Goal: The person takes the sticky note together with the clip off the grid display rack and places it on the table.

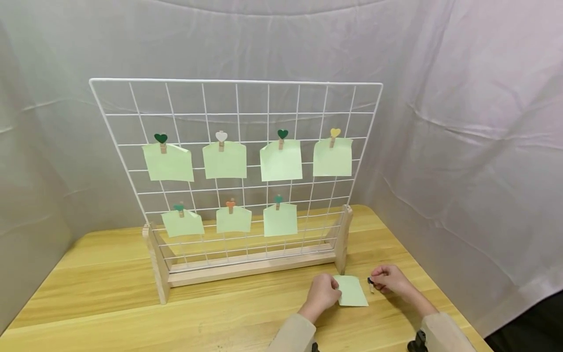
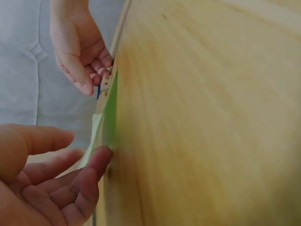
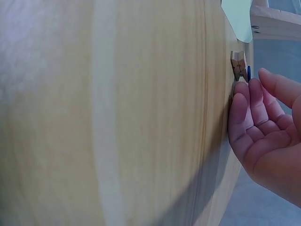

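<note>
At the front right of the table, my left hand (image 1: pixel 323 293) holds the left edge of a pale green paper sheet (image 1: pixel 353 292). In the left wrist view that sheet (image 2: pixel 97 129) is raised at the near end, showing its underside, with a fingertip beneath it. My right hand (image 1: pixel 390 281), just right of the sheet, pinches a small wooden clothespin (image 3: pixel 239 65) by its end with a dark blue decoration (image 3: pixel 249 73). The clothespin's wooden end points toward the person in the head view.
A white wire grid (image 1: pixel 237 113) on a wooden stand (image 1: pixel 252 273) occupies the table's back. Several green sheets (image 1: pixel 281 164) hang there in two rows from clothespins with coloured hearts. Pale curtains (image 1: pixel 440 171) surround the wooden table (image 1: pixel 220 318). The stand's right foot (image 1: pixel 343 244) is near the left hand.
</note>
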{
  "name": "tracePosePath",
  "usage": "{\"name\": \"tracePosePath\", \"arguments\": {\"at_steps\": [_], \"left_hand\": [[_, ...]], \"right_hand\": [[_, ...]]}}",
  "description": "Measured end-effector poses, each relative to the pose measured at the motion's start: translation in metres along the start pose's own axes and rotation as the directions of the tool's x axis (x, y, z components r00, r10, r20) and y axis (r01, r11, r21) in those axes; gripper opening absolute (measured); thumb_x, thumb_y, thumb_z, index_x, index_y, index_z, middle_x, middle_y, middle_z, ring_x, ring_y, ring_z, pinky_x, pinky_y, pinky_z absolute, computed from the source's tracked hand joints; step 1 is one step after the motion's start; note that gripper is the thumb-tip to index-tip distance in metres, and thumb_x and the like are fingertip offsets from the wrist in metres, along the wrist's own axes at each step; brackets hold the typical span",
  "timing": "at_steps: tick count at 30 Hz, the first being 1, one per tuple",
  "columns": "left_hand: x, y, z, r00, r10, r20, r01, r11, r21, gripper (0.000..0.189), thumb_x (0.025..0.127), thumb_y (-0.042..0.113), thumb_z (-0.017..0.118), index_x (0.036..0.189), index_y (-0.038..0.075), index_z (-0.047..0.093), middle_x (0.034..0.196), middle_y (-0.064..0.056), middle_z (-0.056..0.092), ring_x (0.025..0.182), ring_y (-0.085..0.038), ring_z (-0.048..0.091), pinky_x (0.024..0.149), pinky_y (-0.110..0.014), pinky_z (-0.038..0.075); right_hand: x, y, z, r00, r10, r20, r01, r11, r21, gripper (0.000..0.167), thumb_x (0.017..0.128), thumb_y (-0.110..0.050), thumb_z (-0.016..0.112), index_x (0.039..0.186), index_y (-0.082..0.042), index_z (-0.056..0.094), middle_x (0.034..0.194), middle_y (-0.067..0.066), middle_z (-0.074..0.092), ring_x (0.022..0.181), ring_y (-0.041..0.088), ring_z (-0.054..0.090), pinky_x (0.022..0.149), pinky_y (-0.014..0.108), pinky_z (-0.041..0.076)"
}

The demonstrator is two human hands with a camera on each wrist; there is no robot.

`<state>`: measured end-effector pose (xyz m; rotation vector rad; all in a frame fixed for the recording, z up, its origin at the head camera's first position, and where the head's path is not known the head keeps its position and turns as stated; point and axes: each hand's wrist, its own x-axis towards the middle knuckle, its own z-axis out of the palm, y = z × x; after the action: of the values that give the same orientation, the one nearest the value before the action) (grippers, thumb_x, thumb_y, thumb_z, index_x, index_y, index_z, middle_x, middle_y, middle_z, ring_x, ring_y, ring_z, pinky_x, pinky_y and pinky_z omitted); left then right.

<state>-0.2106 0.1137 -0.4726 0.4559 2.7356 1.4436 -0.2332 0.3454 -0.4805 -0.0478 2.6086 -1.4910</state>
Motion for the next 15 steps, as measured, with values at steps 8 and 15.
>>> {"name": "tracePosePath", "arguments": {"at_steps": [8,15], "left_hand": [[0.000,0.003,-0.006,1.000,-0.016,-0.010,0.016,0.996,0.083,0.004,0.070,0.006,0.069,0.073,0.006,0.066,0.072,0.002,0.060,0.068,-0.012,0.055,0.058,-0.023,0.044],[-0.001,0.002,-0.012,1.000,0.017,-0.019,-0.015,0.995,0.098,0.004,0.074,0.011,0.068,0.072,0.009,0.065,0.069,0.005,0.058,0.065,-0.010,0.053,0.055,-0.023,0.041]], "right_hand": [[-0.001,-0.004,-0.001,0.999,0.025,-0.022,-0.024,0.999,0.027,0.014,0.086,-0.003,0.054,0.090,0.011,0.054,0.069,0.007,0.057,0.060,0.019,0.055,0.052,0.031,0.049],[-0.001,-0.007,-0.004,0.999,0.025,-0.023,-0.023,0.998,0.063,0.017,0.087,-0.004,0.051,0.093,0.012,0.053,0.070,0.008,0.055,0.059,0.018,0.055,0.049,0.029,0.047]]}}
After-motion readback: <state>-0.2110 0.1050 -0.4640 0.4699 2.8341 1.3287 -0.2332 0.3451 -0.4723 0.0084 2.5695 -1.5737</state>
